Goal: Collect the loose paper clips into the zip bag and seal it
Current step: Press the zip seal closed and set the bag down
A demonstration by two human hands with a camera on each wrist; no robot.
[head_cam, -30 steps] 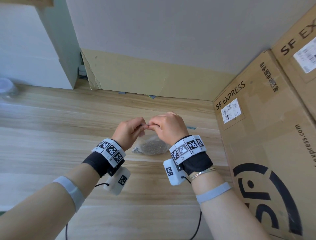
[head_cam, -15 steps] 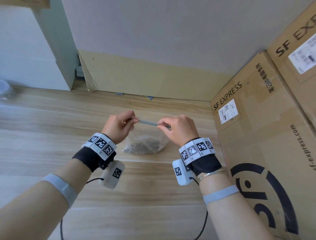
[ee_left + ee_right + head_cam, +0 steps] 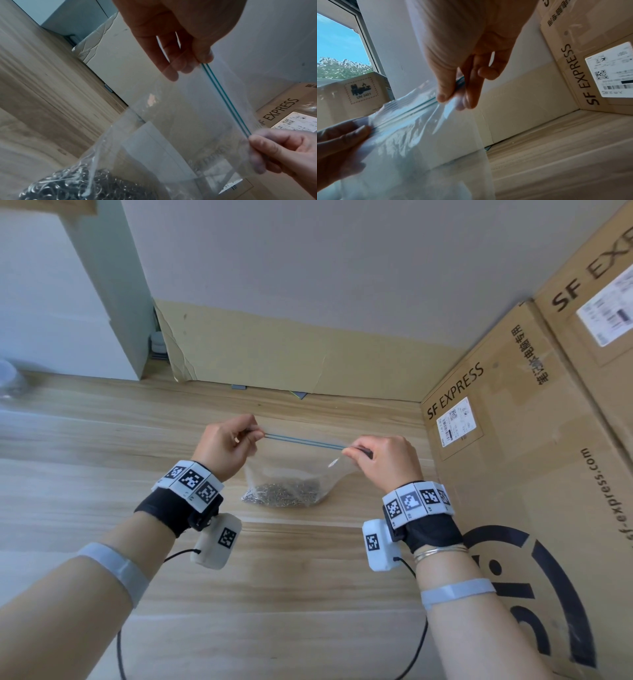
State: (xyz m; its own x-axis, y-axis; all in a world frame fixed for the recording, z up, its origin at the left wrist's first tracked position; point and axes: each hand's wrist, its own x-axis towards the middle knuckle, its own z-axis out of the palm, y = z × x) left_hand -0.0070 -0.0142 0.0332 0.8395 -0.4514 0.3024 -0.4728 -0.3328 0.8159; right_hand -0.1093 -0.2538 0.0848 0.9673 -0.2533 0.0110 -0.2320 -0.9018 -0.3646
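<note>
A clear zip bag [image 3: 291,470] stands on the wooden table [image 3: 102,460], its bottom filled with a heap of silver paper clips [image 3: 282,495]. Its blue zip strip [image 3: 303,441] is stretched taut between my two hands. My left hand [image 3: 254,435] pinches the strip's left end and my right hand [image 3: 350,450] pinches its right end. In the left wrist view my left hand [image 3: 203,60] holds the zip strip [image 3: 224,98] above the paper clips [image 3: 77,186]. In the right wrist view my right hand [image 3: 453,94] pinches the zip bag [image 3: 419,135]. I see no loose clips on the table.
Large SF Express cardboard boxes [image 3: 520,481] wall off the right side. A flat cardboard sheet [image 3: 291,364] leans on the back wall and a white cabinet [image 3: 68,302] stands at the back left. A small labelled box [image 3: 361,92] sits by the window.
My hands were together at the middle of the bag's top. They have slid apart along the zip strip, left hand leftward and right hand rightward, pulling it taut.
</note>
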